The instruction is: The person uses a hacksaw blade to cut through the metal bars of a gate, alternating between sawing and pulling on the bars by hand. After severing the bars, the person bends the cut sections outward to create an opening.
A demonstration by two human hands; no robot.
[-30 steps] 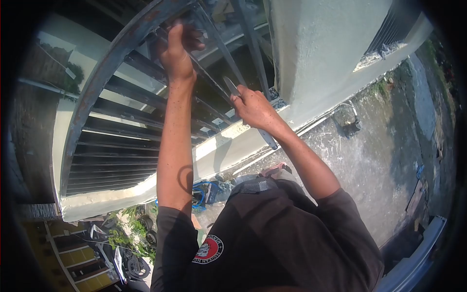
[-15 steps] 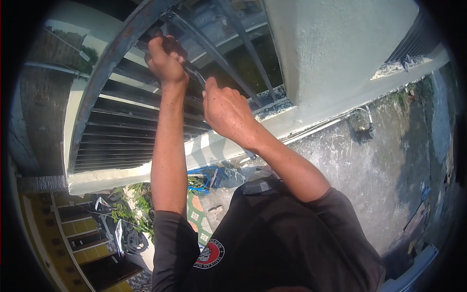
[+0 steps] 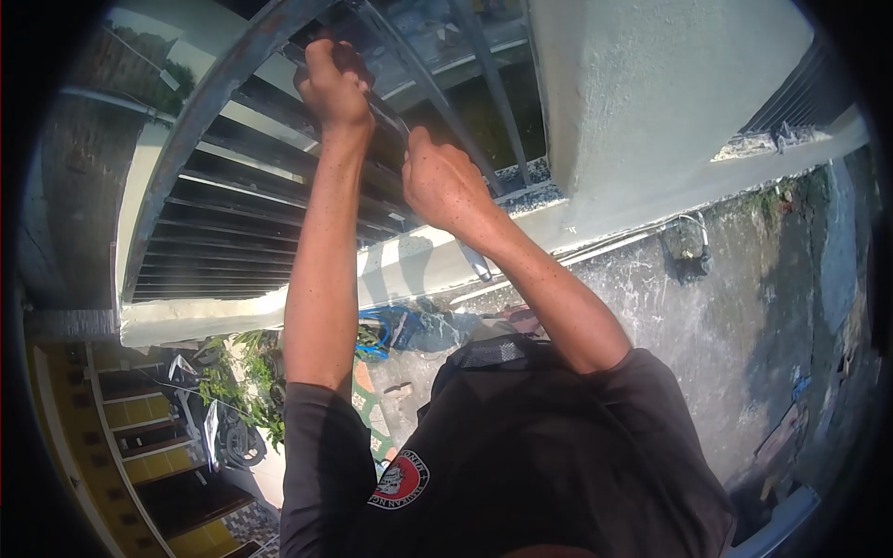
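High up at the barred metal grille [image 3: 237,163], my left hand [image 3: 335,88] is a fist around something dark that I cannot make out. My right hand [image 3: 448,181] is lower and to the right, fingers curled around a slim metal tool [image 3: 478,264]. The tool's silvery end sticks out below the right wrist, while a thin grey length shows between the two hands. Much of the tool is hidden by the right hand. Both hands are in front of the dark bars, close to the curved outer frame [image 3: 191,121].
A pale wall [image 3: 651,84] rises on the right, with a ledge [image 3: 214,316] under the grille. Rough concrete ground [image 3: 623,288] lies below. Blue hose [image 3: 372,342], green plants [image 3: 246,386] and a parked motorcycle [image 3: 240,442] are lower left.
The view has tilted a little, so the grille and both hands appear higher. Both hands keep their grip. More of the tool's silvery end shows below my right wrist.
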